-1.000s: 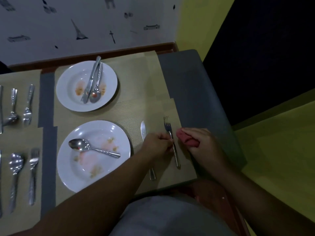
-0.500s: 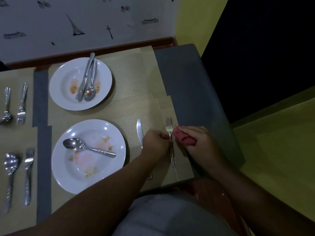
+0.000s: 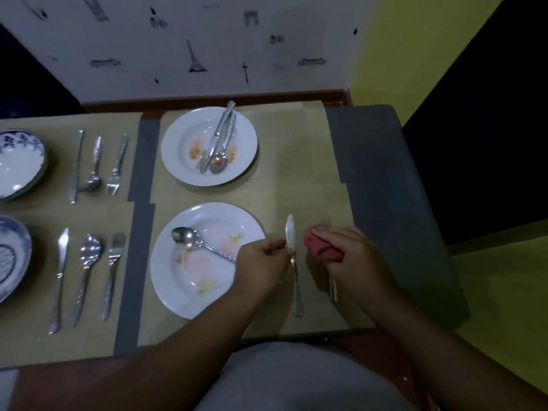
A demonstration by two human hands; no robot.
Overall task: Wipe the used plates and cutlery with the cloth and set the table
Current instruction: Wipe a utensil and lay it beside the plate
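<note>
Left hand (image 3: 264,262): fingers curled, the tips pinching the knife (image 3: 292,238) where blade meets handle. The knife lies flat on the tan placemat (image 3: 296,161), just right of the near white plate (image 3: 166,280), blade pointing away from the person

Right hand (image 3: 355,259): closed around a bunched red cloth (image 3: 321,247), resting on the mat just right of the knife. The handle end of a fork (image 3: 334,287) shows beneath this hand; its tines are hidden

White plates, two, both smeared orange: the near one bears one spoon (image 3: 189,240), bowl to the left. The far white plate (image 3: 178,134) bears two pieces side by side, a second spoon (image 3: 219,164) and a longer piece (image 3: 215,137) too blurred to name

Blue-patterned plates, two, at the left edge: far (image 3: 20,161) and near (image 3: 12,256), both partly cut off

Laid cutlery, two sets of three, between the blue and white plates. Far set: knife (image 3: 75,167), spoon (image 3: 95,173), fork (image 3: 117,167). Near set: knife (image 3: 60,277), spoon (image 3: 87,268), fork (image 3: 112,271)

Grey table (image 3: 379,173) shows between and beside the mats

Wall (image 3: 267,40): pale, printed with small black drawings, one a lattice tower
</note>
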